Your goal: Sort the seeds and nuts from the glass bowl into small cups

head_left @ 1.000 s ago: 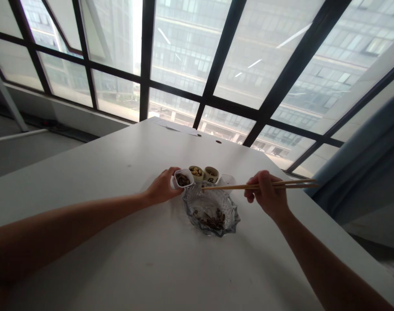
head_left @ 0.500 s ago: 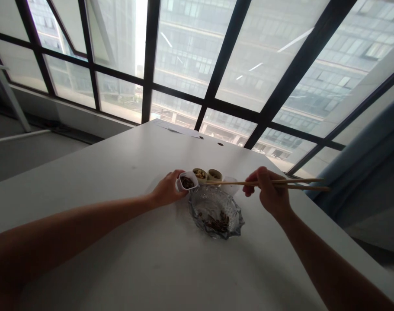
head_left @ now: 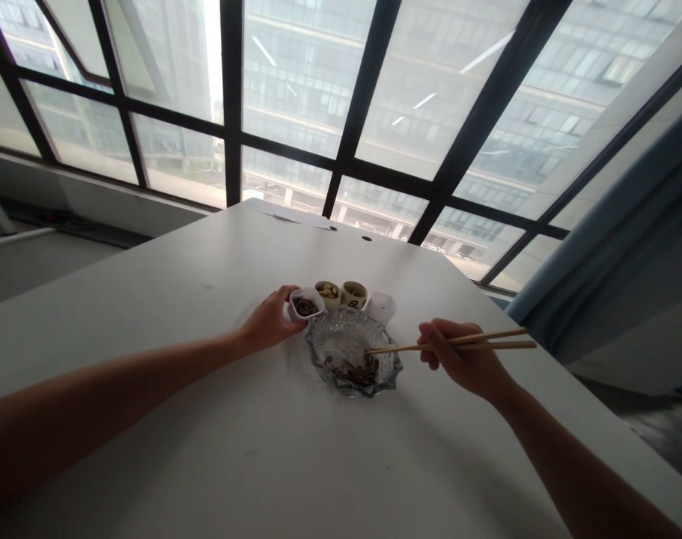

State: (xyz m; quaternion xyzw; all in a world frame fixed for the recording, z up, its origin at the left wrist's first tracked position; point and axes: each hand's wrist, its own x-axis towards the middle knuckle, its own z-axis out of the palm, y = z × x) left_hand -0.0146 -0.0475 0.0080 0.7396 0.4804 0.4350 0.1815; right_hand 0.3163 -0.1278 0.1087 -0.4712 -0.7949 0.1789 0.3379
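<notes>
My left hand (head_left: 272,320) grips a small white cup (head_left: 305,303) with dark seed-like pieces in it, at the left rim of a clear glass bowl (head_left: 341,337). More of these brown pieces (head_left: 355,370) lie in the near part of the bowl. Wooden chopsticks (head_left: 464,342) are pinched in my right hand (head_left: 458,352), right of the bowl. Their tips are over the inside of the bowl, close together; whether anything is between them is too small to tell.
Behind the bowl stand a cup of yellowish pieces (head_left: 328,293), a second beige cup (head_left: 353,294) and a pale translucent cup (head_left: 381,306). Paper (head_left: 287,215) lies at the white table's far edge, before the windows. A blue curtain (head_left: 615,232) hangs at the right.
The chopstick tips have moved from beside the cups, toward me, to over the bowl, and my right hand has come lower. My left hand still holds the white cup. The camera view has shifted.
</notes>
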